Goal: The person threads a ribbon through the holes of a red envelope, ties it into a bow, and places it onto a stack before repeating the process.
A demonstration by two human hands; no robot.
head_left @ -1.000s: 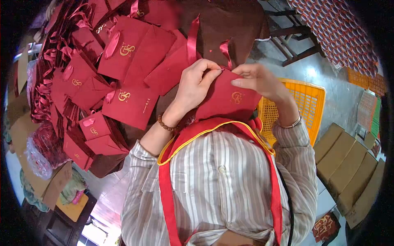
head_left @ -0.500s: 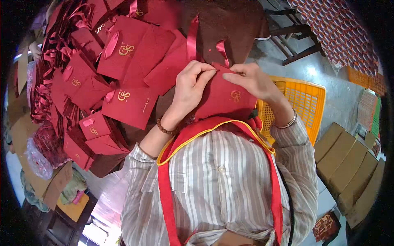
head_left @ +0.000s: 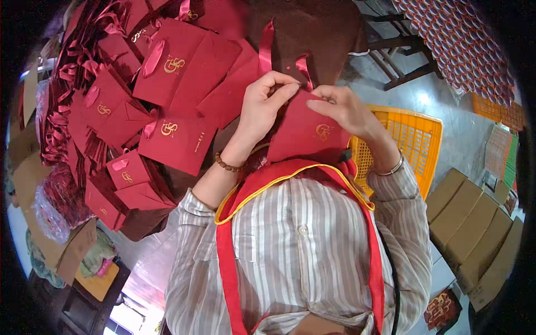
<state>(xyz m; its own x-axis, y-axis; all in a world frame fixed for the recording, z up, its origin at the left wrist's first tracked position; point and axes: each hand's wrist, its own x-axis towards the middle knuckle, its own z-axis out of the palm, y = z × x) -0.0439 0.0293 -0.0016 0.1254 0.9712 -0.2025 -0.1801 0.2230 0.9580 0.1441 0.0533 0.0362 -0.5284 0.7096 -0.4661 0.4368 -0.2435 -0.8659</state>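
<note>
A red paper gift bag (head_left: 304, 134) with a gold logo stands against my apron, its top edge facing away from me. My left hand (head_left: 268, 103) pinches thumb and forefinger together just above the bag's top edge; what sits between the fingertips is too small to make out. My right hand (head_left: 346, 111) grips the bag's top right corner, thumb on the printed face and fingers curled behind. A pink-red satin ribbon (head_left: 302, 68) rises beyond the top edge, between the hands. Another ribbon (head_left: 266, 50) lies further left on the brown cloth (head_left: 312, 28).
Finished-looking red bags (head_left: 173, 67) with ribbons pile up on the left. A yellow plastic crate (head_left: 413, 134) stands at my right. Cardboard boxes (head_left: 469, 218) sit lower right, and a stool frame (head_left: 402, 56) is at the upper right. Plastic-wrapped material (head_left: 53, 209) lies far left.
My left hand has moved slightly up and right, away from the bag's top edge, still pinching. The right hand keeps its grip with barely any shift.
</note>
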